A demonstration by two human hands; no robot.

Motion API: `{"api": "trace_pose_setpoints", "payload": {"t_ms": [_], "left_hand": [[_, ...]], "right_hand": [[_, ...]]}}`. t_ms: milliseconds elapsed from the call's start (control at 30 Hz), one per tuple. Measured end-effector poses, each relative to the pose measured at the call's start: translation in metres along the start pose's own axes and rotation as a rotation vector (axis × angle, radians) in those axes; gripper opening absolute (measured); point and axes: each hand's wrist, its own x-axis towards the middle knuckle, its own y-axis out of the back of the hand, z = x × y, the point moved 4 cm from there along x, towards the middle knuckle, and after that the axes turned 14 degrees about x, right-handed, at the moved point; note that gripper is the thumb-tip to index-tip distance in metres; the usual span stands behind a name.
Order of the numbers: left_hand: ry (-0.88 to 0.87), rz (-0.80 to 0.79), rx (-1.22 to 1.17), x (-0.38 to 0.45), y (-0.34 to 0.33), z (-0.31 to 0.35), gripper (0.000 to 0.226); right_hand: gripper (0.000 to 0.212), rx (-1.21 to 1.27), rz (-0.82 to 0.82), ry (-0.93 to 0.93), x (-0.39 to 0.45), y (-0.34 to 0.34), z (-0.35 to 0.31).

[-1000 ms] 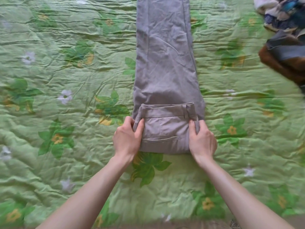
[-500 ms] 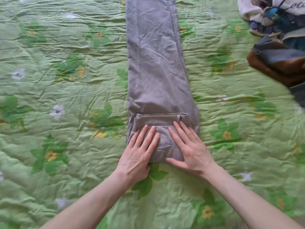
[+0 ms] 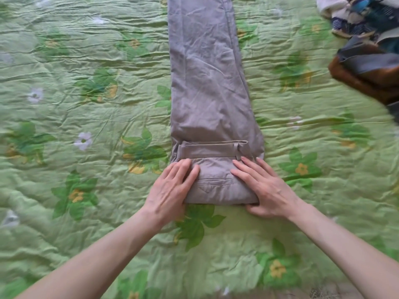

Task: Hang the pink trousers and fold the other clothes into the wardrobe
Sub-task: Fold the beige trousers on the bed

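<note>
Now my left hand (image 3: 172, 188) and right hand (image 3: 262, 187) have slid apart to the fold's edges, fingers spread flat, gripping nothing, just pressing. The trousers (image 3: 207, 83) lie lengthwise on the quilt (image 3: 86, 126), waistband turned over once. I reckon that fold is set; another roll comes next.

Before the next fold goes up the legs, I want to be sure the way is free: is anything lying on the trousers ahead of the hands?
Nothing visible. Left hand and right hand lie flat on the folded waist of the trousers; the legs beyond are bare. The clothes pile sits apart, far right.
</note>
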Motion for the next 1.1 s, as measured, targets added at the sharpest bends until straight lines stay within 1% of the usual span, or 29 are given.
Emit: {"api": "trace_pose_setpoints", "payload": {"t_ms": [100, 167, 267, 333, 400, 500, 600, 667, 700, 733, 833, 867, 900, 967, 1033, 1100], "left_hand": [[-0.061, 0.045, 0.023, -0.012, -0.003, -0.005, 0.070], [-0.074, 0.092, -0.034, -0.015, 0.003, -0.007, 0.069], [-0.031, 0.135, -0.183, -0.016, 0.018, -0.010, 0.066], [0.033, 0.121, -0.294, -0.018, 0.030, -0.012, 0.061], [0.072, 0.074, -0.363, -0.020, 0.043, -0.015, 0.053], [0.040, 0.031, -0.428, -0.024, 0.065, -0.021, 0.036], [0.005, 0.046, -0.548, -0.038, 0.079, -0.024, 0.037], [0.040, 0.090, -0.683, -0.050, 0.086, -0.028, 0.040], [0.085, 0.111, -0.765, -0.055, 0.087, -0.030, 0.039], [0.147, 0.121, -0.845, -0.059, 0.086, -0.031, 0.037], [0.334, 0.098, -1.013, -0.059, 0.069, -0.032, 0.021], [0.373, 0.097, -1.029, -0.056, 0.062, -0.032, 0.015], [0.402, 0.097, -1.039, -0.052, 0.055, -0.031, 0.012], [0.438, 0.117, -1.013, -0.043, 0.045, -0.031, 0.016], [0.460, 0.158, -0.946, -0.034, 0.042, -0.032, 0.015], [0.502, 0.219, -0.907, -0.025, 0.041, -0.033, 0.014]], "right_hand": [[0.098, 0.056, 0.014, 0.004, 0.000, 0.002, -0.001], [0.093, 0.152, 0.070, -0.027, -0.004, 0.006, -0.002], [0.086, 0.272, 0.162, -0.071, -0.005, 0.015, -0.006], [0.083, 0.337, 0.190, -0.141, -0.002, 0.024, -0.011], [0.072, 0.411, 0.208, -0.177, -0.003, 0.033, -0.016], [0.050, 0.560, 0.277, -0.188, -0.014, 0.042, -0.027], [0.036, 0.682, 0.337, -0.247, -0.034, 0.045, -0.040], [0.028, 0.803, 0.381, -0.304, -0.046, 0.046, -0.047], [0.025, 0.889, 0.408, -0.341, -0.050, 0.047, -0.050], [0.026, 0.963, 0.444, -0.386, -0.051, 0.048, -0.052], [0.052, 1.050, 0.608, -0.531, -0.046, 0.048, -0.053], [0.056, 1.060, 0.644, -0.566, -0.041, 0.047, -0.053], [0.056, 1.070, 0.666, -0.596, -0.036, 0.046, -0.051], [0.057, 1.062, 0.713, -0.634, -0.026, 0.045, -0.046], [0.057, 1.049, 0.737, -0.604, -0.016, 0.048, -0.042], [0.058, 1.056, 0.701, -0.574, -0.007, 0.050, -0.038]]}}
